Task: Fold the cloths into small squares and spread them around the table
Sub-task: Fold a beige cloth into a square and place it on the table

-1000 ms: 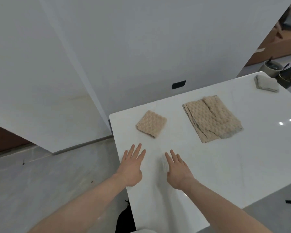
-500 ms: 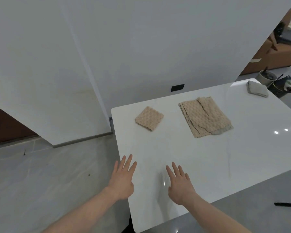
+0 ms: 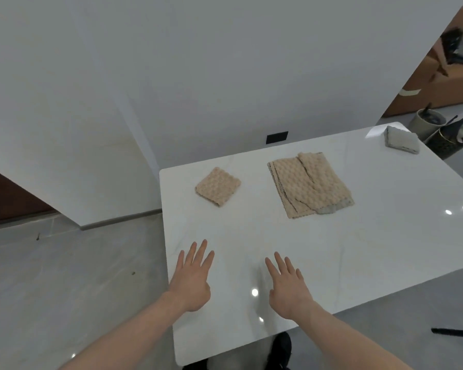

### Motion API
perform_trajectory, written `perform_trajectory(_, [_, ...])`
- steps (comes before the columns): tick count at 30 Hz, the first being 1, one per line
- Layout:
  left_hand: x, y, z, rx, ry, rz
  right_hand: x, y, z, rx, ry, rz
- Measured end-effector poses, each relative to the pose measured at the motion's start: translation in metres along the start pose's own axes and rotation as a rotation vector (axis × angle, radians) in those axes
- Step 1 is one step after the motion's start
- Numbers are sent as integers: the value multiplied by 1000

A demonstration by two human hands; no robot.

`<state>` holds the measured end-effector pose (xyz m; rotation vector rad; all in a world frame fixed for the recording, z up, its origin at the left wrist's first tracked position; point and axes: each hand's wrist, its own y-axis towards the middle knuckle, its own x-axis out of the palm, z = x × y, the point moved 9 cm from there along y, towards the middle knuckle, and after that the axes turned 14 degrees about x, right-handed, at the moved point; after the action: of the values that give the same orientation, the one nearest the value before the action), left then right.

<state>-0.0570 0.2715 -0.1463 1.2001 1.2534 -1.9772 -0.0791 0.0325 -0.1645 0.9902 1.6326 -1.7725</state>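
Hovering over the near edge of the white table (image 3: 385, 249), my left hand (image 3: 191, 284) and right hand (image 3: 288, 287) have fingers spread flat and grip nothing. One beige folded square (image 3: 217, 186) lies at eleven o'clock; a grey folded square (image 3: 402, 139) sits at the far corner, two o'clock. The stack of beige cloths (image 3: 309, 184) at one o'clock remains unfolded, a grey layer showing beneath. I judge the risk: lifting the top cloth may drag the lower ones askew on the glossy surface.

Both hands (image 3: 191, 281) nearer the near edge
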Motion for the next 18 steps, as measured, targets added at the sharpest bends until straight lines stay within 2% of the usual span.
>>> perform_trajectory(4, [-9,8,35,-90,-74,56,-10,11,29,-96,-62,20])
perform_trajectory(9, [-26,5,63,-201,-199,171,-24,22,61,-129,-122,33])
perform_trajectory(18, [-39,-11,73,-199,-205,218,-36,13,74,-140,-128,42])
